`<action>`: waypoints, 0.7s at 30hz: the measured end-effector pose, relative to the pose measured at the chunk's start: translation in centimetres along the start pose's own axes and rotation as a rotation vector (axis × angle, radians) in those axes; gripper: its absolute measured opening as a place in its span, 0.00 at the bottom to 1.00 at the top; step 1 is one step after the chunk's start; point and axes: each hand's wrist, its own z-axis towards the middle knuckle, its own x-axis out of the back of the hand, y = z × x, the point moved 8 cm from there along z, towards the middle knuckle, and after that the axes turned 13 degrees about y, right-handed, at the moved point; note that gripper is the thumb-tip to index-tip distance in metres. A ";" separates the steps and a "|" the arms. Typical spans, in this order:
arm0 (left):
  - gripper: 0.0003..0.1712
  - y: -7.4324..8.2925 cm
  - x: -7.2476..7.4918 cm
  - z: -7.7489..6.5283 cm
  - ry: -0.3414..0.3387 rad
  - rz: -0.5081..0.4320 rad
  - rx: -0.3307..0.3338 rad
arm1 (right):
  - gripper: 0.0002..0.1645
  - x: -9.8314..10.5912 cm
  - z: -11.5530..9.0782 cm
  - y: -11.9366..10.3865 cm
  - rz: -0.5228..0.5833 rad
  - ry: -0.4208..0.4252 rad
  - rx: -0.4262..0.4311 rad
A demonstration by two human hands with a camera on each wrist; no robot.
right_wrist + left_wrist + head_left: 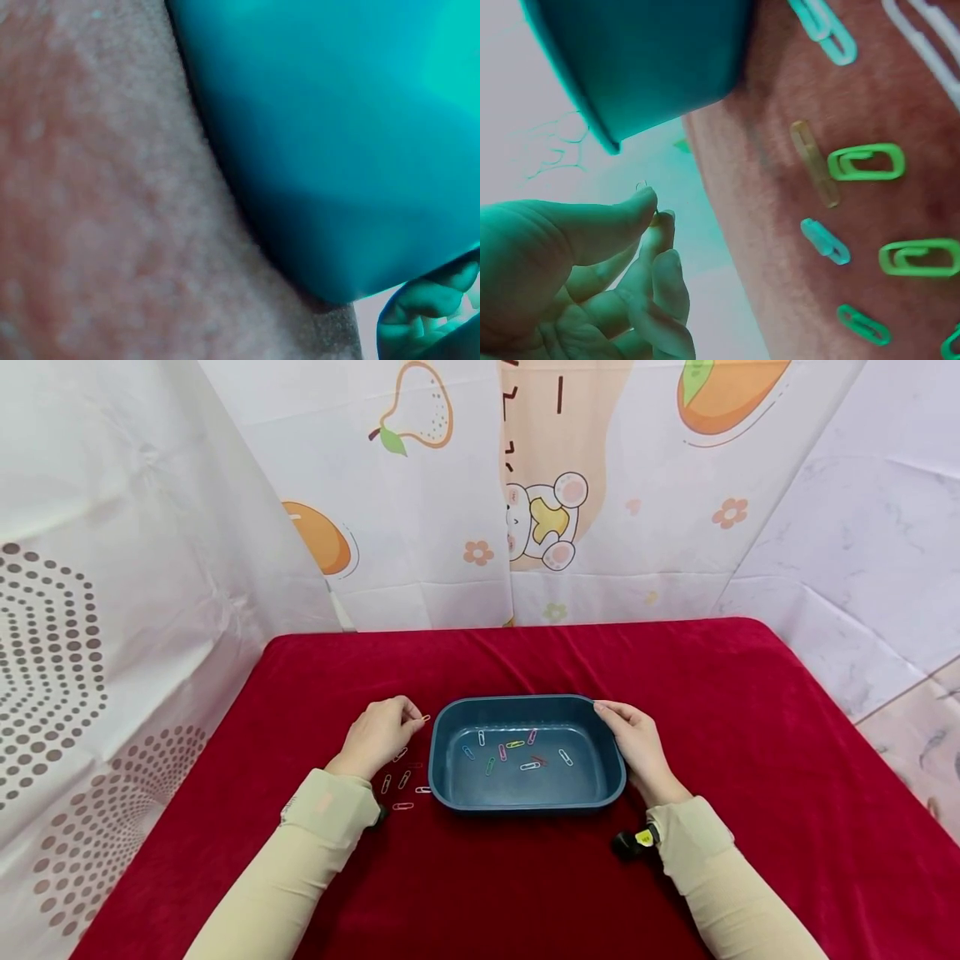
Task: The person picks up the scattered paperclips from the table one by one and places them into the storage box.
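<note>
Just left of a dark blue plastic basin (525, 797), my left hand (377, 733) pinches a yellow-orange paper clip (426, 718) between thumb and fingertips. In the left wrist view only a thin loop of that clip pokes out above the thumb (641, 196). My right hand (637, 745) holds the basin's far right corner, thumb at the rim and the other fingers mostly hidden behind the wall. Inside the basin lie several paper clips in different colours, among them a yellow clip (515, 744) and a green clip (491, 766).
More paper clips, such as a pink one (402, 806) and a white one (423, 790), lie scattered on the red tablecloth (480, 885) below my left hand. Patterned curtains (420, 543) hang behind the table and along its sides.
</note>
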 end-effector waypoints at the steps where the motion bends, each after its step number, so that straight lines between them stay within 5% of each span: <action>1: 0.07 0.1 0.2 0.1 0.005 -0.007 0.002 | 0.30 0.0 0.0 0.0 -0.001 -0.002 -0.002; 11: 0.12 1.3 2.0 0.3 0.033 -0.094 0.010 | 0.30 0.0 0.0 0.0 -0.024 -0.003 -0.009; 21: 0.12 3.1 1.7 0.4 -0.036 -0.204 0.004 | 0.30 0.0 0.1 0.0 -0.023 -0.008 -0.007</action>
